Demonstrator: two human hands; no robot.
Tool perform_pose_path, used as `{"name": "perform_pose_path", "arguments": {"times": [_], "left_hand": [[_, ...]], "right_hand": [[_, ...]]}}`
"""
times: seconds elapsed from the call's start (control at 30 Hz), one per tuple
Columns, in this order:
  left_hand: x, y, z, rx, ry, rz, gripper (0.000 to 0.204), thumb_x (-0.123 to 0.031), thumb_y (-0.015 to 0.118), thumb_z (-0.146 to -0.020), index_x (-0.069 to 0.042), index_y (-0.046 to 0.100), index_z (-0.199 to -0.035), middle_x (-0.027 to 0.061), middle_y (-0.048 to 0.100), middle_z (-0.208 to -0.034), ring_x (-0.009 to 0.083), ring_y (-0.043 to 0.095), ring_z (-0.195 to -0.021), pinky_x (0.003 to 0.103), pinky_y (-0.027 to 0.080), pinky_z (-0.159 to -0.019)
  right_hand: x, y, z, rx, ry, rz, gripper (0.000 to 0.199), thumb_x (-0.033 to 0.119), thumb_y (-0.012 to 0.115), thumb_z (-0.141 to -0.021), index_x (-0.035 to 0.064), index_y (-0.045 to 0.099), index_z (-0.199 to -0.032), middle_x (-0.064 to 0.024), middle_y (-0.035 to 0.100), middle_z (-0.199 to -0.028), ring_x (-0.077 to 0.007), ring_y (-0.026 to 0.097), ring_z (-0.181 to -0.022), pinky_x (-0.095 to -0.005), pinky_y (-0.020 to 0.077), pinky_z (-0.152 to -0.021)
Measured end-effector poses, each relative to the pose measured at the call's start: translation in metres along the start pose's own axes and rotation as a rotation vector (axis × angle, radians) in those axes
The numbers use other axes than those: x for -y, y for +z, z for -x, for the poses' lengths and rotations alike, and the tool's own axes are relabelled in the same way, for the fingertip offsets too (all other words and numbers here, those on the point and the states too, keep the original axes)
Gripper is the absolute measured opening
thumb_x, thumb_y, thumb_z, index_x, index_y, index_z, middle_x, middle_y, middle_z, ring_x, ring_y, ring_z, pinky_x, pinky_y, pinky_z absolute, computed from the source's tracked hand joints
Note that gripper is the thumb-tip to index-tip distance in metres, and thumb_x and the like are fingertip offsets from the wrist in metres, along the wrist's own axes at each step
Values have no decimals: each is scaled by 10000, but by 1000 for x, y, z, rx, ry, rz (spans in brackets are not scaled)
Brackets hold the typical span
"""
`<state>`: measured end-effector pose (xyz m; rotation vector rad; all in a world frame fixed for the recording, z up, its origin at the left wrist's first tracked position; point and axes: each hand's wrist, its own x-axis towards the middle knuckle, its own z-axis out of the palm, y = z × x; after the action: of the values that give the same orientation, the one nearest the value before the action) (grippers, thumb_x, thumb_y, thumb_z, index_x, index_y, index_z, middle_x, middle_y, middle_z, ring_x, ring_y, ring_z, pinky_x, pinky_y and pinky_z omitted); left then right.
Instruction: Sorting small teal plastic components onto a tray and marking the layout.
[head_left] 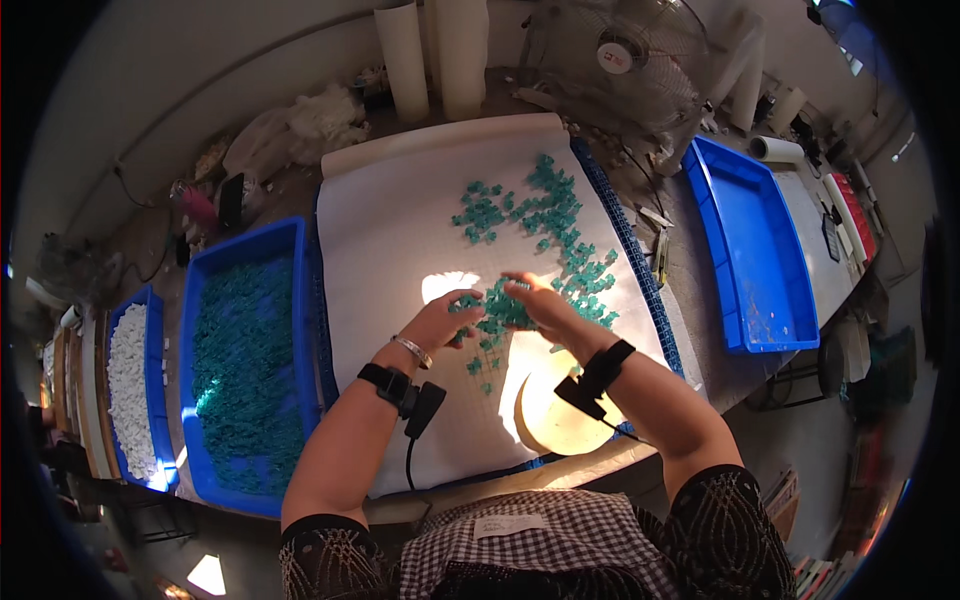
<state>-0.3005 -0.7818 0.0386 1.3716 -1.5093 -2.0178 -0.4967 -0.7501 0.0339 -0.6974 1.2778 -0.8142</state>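
Head view: the left hand [436,326] and right hand [545,306] are curving around green pieces [498,304] over white paper [385,230]; whether either grip is holding any isn't showing clearly

Pieces [553,200] lie on a sheet [385,230], a filled tray [248,245] left, another tray [757,240] right, a fan [616,58] behind.

It's dim in here, the wall [230,60] sunk in shade, yet hard sunlight burns white on the pale sheet [375,240] just past the left hand [435,325] and washes out the round bowl [560,420]. Teal pieces [245,360] glint in their blue tray [255,247]. Straight edges bow toward a soft, black rim
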Motion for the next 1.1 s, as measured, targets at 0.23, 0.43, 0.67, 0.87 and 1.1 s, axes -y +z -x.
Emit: {"name": "perform_pose_path", "arguments": {"times": [0.23, 0.43, 0.67, 0.87, 1.1], "left_hand": [[-17, -36, -22, -445, 28, 127, 463, -272, 571, -862, -81, 439, -1263, 106, 506, -1163, 182, 595, -915, 273, 525, -665], [-15, -74, 46, -498, -14, 167, 521, -298, 502, -898, -31, 354, -1320, 137, 379, -1333, 245, 557, -1027, 320, 507, -762], [62, -122, 191, -655, -104, -17, 464, -247, 648, -810, -85, 499, -1219, 99, 526, -1163, 183, 575, -905, 300, 501, -715], [154, -188, 308, -837, -370, -555, 676, -339, 720, -712, -73, 438, -1266, 171, 484, -1205, 277, 532, -1007, 360, 452, -847], [244, -265, 351, -1059, -471, -821, 918, -381, 777, -623, -92, 299, -1352, 175, 367, -1325, 358, 345, -1218, 407, 324, -1009]], "right_hand": [[94, -70, -72, -208, -199, 133, 681, 253, 554, -856, 113, 168, -1400, -184, 314, -1362, -367, 371, -1209, -470, 516, -804], [129, -100, -86, -68, -256, 394, 687, 369, 556, -854, 57, 231, -1373, -187, 337, -1351, -322, 407, -1183, -475, 434, -900], [106, -59, -34, 182, -141, 578, 453, 301, 506, -906, 65, 415, -1282, -127, 507, -1185, -232, 553, -1018, -372, 490, -823], [78, 111, 6, 577, -103, 697, 390, 258, 540, -897, 71, 469, -1233, -109, 580, -1064, -176, 588, -921, -307, 496, -773], [-5, 322, -39, 813, -352, 1100, 463, 260, 596, -831, 74, 470, -1236, -169, 551, -1105, -285, 560, -969, -350, 454, -832]]}}
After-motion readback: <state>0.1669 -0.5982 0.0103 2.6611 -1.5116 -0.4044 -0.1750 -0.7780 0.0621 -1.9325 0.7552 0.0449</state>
